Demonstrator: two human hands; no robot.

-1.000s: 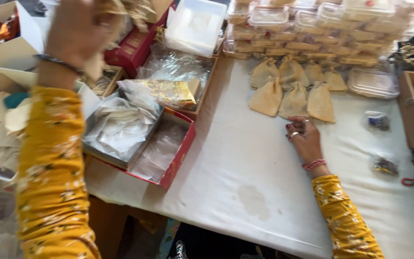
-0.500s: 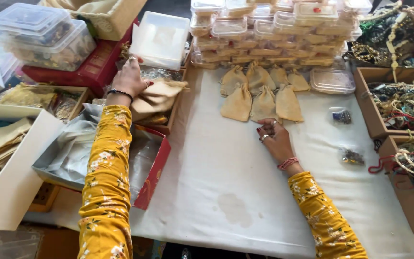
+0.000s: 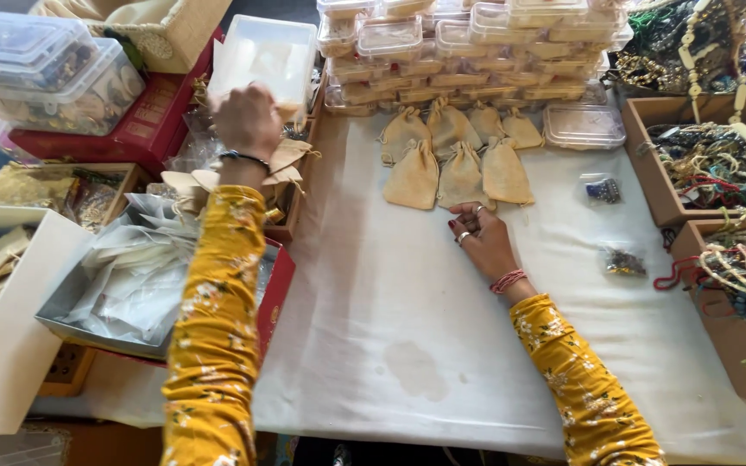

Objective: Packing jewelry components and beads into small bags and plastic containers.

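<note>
Since half a second ago your left hand (image 3: 246,121) has reached further toward 12 o'clock, from over the loose pouches in the red tray to the near edge of the white lidded box (image 3: 267,57); your right hand (image 3: 480,239) has kept its place on the cloth (image 3: 390,285). Left hand: seen from the back, fingers curled down and away from the camera; whether they pinch anything cannot be told. Just at its 6 o'clock, partly under the wrist, lie a few flat tan pouches (image 3: 285,160) on the tray edge. Right hand: resting on the cloth, fingers drawn together in a loose curl, tips touching the bottom hem of the nearest pouch in the pouch cluster (image 3: 458,154), which lies at its 12 o'clock in two overlapping rows. Beyond the cluster, stacked clear boxes (image 3: 468,47) form a wall at 12 o'clock; two small bead packets (image 3: 603,191) sit at the right hand's 2 o'clock; open cartons of beads (image 3: 718,164) stand at 3 o'clock. Handling judgement: each pouch looks light, soft and limp, coarse-woven and so unlikely to slip; none appears fragile, though any contents are not visible. You would best take one by the gathered neck below the drawstring, or pinch a bottom corner to slide it clear of its neighbours, since the overlap means a careless pull may drag two.
</note>
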